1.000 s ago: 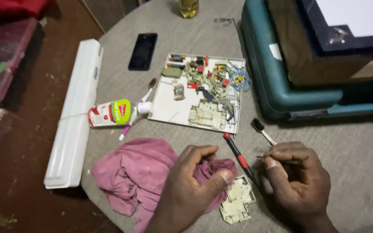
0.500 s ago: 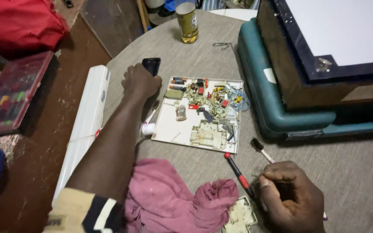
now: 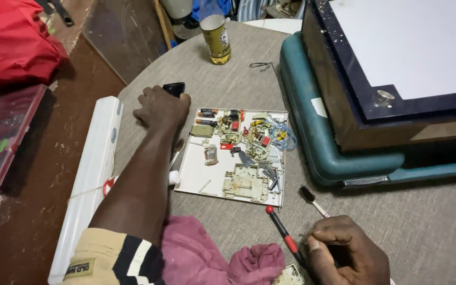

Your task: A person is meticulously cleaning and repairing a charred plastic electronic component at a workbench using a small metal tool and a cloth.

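The left hand (image 3: 160, 107) lies stretched out at centre left of the frame, palm down, with its fingers curled over a black flat rectangular phone (image 3: 174, 88). Only the phone's far end shows above the knuckles; the rest is covered, so its long axis cannot be told for certain. It appears to run away from the viewer, toward the top of the frame.

The right hand (image 3: 344, 255) rests at the lower right, fingers bent and pressed together in a loose fist; whether they pinch the toothbrush handle cannot be told. A thin screwdriver with a red and black handle (image 3: 283, 236) lies just left of this hand, its long axis running diagonally, the red end pointing to the upper left. A dark-bristled toothbrush (image 3: 311, 200) lies just above the hand, bristles toward the upper left.

Between the hands sits a white shallow square tray (image 3: 196, 182) holding small electronic parts. A pink crumpled cloth (image 3: 207, 258) lies at the bottom centre.

The surface is a round table covered in grey woven fabric (image 3: 423, 221). A white long plastic housing (image 3: 93, 174) lies along its left edge. A yellow can (image 3: 216, 39) stands at the top centre, and a teal case (image 3: 312, 137) occupies the right. The floor at left is brown.
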